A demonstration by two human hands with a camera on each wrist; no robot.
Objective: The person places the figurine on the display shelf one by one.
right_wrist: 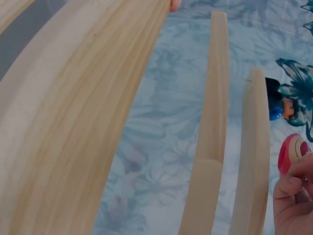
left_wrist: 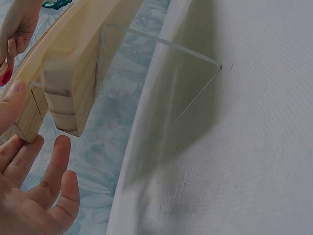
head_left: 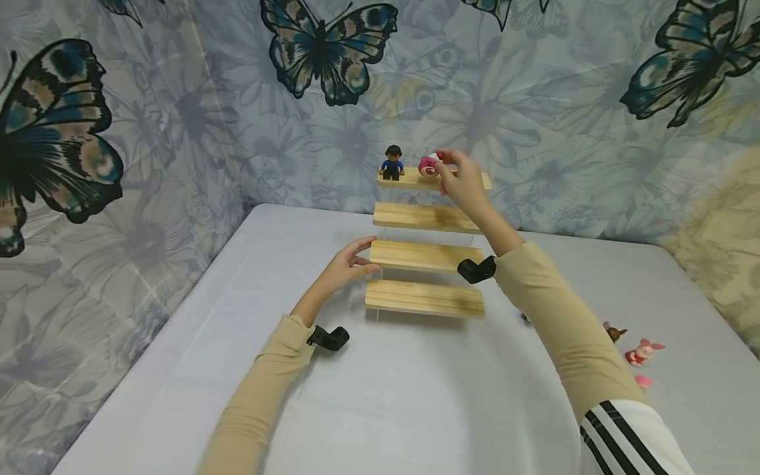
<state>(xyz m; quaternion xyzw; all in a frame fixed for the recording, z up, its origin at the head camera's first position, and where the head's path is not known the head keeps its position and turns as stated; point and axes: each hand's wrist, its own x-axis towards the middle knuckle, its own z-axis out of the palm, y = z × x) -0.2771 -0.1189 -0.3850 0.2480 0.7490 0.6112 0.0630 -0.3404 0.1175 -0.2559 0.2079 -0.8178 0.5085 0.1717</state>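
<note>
A display stand of stepped wooden boards (head_left: pixel 426 300) stands on the white table. My right hand (head_left: pixel 464 183) pinches a pink toy figurine (head_left: pixel 427 166) at the top board (head_left: pixel 411 178). Some of its round pink and cream shape shows past the fingertips in the right wrist view. To its left, a small toy figure (head_left: pixel 392 165) with dark hair and blue top stands upright on that board. My left hand (head_left: pixel 346 269) is at the left end of a middle board; in the left wrist view, thumb and fingers (left_wrist: pixel 22 164) grip either side of the board's end.
On the table at right, partly behind the right sleeve, are a piglet figurine (head_left: pixel 641 353), a brown figurine (head_left: pixel 614 331) and a pink piece (head_left: pixel 643 381). Clear supports (left_wrist: pixel 166 41) hold up the boards. A butterfly-print cloth (head_left: pixel 487 119) hangs close behind the stand.
</note>
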